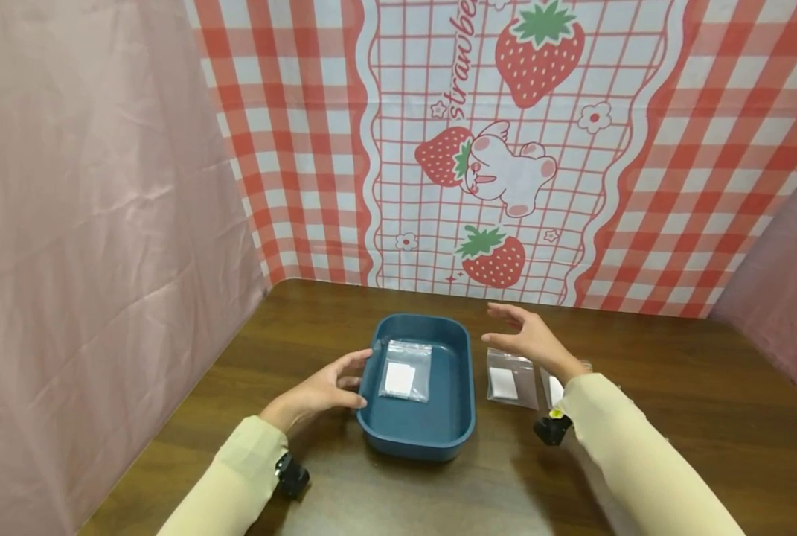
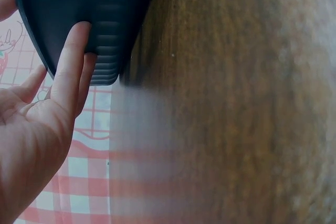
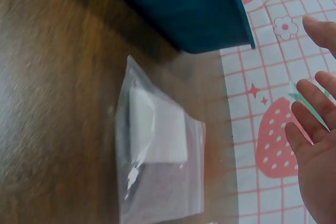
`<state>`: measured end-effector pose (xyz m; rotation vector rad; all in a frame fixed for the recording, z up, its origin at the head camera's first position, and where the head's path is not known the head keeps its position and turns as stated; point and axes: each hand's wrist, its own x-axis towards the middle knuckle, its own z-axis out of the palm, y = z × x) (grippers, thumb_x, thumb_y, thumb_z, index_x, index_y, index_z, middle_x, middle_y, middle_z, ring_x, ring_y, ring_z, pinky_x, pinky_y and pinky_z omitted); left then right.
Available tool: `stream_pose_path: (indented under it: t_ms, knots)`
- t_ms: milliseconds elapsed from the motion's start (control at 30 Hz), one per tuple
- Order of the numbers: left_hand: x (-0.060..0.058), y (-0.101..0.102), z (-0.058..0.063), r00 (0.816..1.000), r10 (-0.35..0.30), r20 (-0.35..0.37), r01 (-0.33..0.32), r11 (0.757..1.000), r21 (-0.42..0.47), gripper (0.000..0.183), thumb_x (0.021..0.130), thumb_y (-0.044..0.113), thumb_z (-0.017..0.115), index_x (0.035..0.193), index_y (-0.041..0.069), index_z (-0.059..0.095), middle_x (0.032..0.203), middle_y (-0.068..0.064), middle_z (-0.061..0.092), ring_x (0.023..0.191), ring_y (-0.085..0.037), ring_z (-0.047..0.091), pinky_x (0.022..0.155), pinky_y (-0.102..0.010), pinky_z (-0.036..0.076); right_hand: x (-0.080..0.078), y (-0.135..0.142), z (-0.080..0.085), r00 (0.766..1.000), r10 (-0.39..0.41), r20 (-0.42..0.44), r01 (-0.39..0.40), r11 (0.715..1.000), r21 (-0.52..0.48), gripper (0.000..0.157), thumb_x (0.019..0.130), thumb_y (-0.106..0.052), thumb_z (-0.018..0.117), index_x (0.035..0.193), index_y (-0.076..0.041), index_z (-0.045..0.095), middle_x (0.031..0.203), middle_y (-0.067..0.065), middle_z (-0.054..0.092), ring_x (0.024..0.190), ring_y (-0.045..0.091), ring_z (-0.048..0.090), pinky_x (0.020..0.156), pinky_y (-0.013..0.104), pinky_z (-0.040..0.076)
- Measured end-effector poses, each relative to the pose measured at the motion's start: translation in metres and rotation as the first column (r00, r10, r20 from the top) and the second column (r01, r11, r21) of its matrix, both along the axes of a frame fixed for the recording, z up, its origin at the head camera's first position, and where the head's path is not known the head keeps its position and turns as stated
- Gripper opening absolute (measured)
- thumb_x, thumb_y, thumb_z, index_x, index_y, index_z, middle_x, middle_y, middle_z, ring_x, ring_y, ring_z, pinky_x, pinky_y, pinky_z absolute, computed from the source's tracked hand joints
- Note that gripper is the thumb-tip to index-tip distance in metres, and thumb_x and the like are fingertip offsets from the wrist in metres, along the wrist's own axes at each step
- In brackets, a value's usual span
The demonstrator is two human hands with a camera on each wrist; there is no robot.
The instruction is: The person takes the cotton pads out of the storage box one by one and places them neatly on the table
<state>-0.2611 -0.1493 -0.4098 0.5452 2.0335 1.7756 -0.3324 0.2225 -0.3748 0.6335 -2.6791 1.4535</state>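
Observation:
A blue rectangular tub point(image 1: 431, 432) stands on the table with a clear zip bag point(image 1: 421, 366) lying inside it, a white square piece in the bag. My left hand point(image 1: 324, 387) rests against the tub's left side, and in the left wrist view its extended fingers point(image 2: 71, 69) touch the outer wall. To the right of the tub lies another clear zip bag point(image 1: 525, 380) with a white piece. My right hand point(image 1: 532, 344) hovers above and behind that bag, fingers spread and holding nothing. Beneath my right wrist, a further zip bag point(image 1: 551, 383) is partly hidden.
The brown wooden table point(image 1: 318, 320) ends at a red-and-white strawberry cloth point(image 1: 438, 260) hung behind it. A pink curtain point(image 1: 117, 260) borders the left side, and another pink cloth point(image 1: 773, 260) the right. Each wrist wears a small black camera point(image 1: 292, 476).

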Motion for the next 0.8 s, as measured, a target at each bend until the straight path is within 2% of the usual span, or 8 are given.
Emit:
stream_pose_path:
  t_ms: [100, 333, 600, 800]
  knots:
    - [0.000, -0.001, 0.000, 1.000, 0.001, -0.001, -0.001, 1.000, -0.004, 0.081, 0.078, -0.003, 0.065, 0.146, 0.005, 0.023, 0.143, -0.022, 0.029, 0.121, -0.039, 0.041, 0.084, -0.040, 0.046, -0.002, -0.006, 0.004, 1.000, -0.002, -0.002, 0.002, 1.000, 0.025, 0.068, 0.079, -0.032, 0.074, 0.136, -0.008, 0.046, 0.135, 0.015, 0.048, 0.125, 0.037, 0.039, 0.095, 0.051, 0.037]
    - [0.000, -0.001, 0.000, 1.000, 0.007, 0.008, -0.007, 1.000, 0.009, 0.081, 0.077, -0.005, 0.065, 0.146, 0.005, 0.023, 0.143, -0.021, 0.029, 0.122, -0.039, 0.041, 0.086, -0.041, 0.045, -0.007, -0.021, 0.013, 1.000, -0.004, 0.007, 0.004, 0.998, 0.066, 0.070, 0.080, -0.037, 0.072, 0.137, -0.008, 0.045, 0.136, 0.012, 0.048, 0.125, 0.037, 0.037, 0.099, 0.051, 0.031]
    - [0.001, 0.000, -0.001, 1.000, -0.008, -0.008, 0.008, 0.999, 0.036, 0.081, 0.077, -0.008, 0.063, 0.146, 0.002, 0.021, 0.143, -0.024, 0.027, 0.121, -0.041, 0.040, 0.084, -0.038, 0.046, -0.009, -0.040, 0.023, 0.999, 0.020, 0.032, -0.020, 1.000, 0.003, 0.070, 0.079, -0.034, 0.073, 0.137, -0.008, 0.044, 0.137, 0.011, 0.047, 0.127, 0.032, 0.038, 0.099, 0.048, 0.032]
    - [0.001, 0.002, -0.001, 1.000, -0.011, -0.006, 0.011, 0.998, 0.055, 0.080, 0.077, -0.008, 0.062, 0.146, 0.001, 0.021, 0.143, -0.025, 0.027, 0.119, -0.042, 0.040, 0.083, -0.037, 0.046, -0.009, -0.056, 0.028, 0.998, 0.041, 0.041, -0.040, 0.999, -0.026, 0.070, 0.079, -0.031, 0.074, 0.138, -0.007, 0.044, 0.137, 0.012, 0.046, 0.129, 0.032, 0.035, 0.102, 0.049, 0.029]
